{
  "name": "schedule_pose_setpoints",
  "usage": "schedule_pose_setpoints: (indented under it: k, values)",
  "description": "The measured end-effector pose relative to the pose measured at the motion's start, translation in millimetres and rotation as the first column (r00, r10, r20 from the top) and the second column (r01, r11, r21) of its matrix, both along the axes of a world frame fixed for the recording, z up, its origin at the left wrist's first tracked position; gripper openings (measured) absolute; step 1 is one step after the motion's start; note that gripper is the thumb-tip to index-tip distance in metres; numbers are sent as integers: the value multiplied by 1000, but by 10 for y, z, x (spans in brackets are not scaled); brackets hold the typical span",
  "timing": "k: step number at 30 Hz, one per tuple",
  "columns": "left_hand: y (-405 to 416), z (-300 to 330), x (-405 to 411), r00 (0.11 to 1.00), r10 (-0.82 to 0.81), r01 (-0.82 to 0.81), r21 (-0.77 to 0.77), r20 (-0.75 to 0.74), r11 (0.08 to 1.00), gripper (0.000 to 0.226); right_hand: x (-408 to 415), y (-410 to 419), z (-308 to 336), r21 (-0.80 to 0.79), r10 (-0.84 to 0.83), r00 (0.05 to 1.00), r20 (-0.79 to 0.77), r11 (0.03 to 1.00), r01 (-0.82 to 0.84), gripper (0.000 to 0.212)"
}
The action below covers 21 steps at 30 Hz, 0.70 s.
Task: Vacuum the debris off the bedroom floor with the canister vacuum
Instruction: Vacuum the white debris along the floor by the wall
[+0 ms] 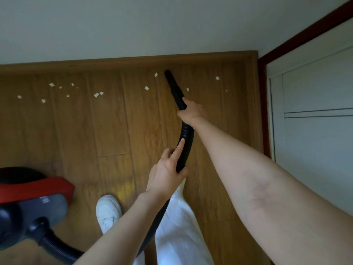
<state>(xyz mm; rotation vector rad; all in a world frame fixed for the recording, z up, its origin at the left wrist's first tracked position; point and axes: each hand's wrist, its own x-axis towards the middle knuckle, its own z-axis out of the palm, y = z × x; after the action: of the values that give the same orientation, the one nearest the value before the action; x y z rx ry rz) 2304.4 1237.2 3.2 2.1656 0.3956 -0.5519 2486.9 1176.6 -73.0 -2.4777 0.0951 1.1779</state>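
Wooden floor [76, 121] holds paper scraps [96, 95]; right hand [191, 111] grips the nozzle [174, 88], left hand [168, 169] apparently grips the hose [186, 138].

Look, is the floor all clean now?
No, small white paper scraps lie scattered on the brown wooden floor near the baseboard, on both sides of the black tapered vacuum nozzle.

Wood-plank floor [76, 131] meets white wall [133, 25], dark-trimmed door [315, 140].

You've got the black ribbed hose [186, 138] running from the red canister vacuum [34, 196], its nozzle [172, 84] aimed among white paper scraps [96, 95] on the wooden floor [76, 131].
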Motion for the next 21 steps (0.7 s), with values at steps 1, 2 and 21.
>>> schedule_pose_setpoints:
  k: [1,2,21]
  values:
    - [72,16,-43,1000,31,-31,-11,-6,999,76,-31,112,4,-10,32,999,3,999,-32,65]
    - [142,32,-88,998,58,-59,-22,-13,998,75,-65,219,2,-12,57,998,4,998,-57,65]
    - [141,-132,-86,992,-85,84,-12,-94,996,77,-171,-34,-127,-63,-6,998,67,998,11,66]
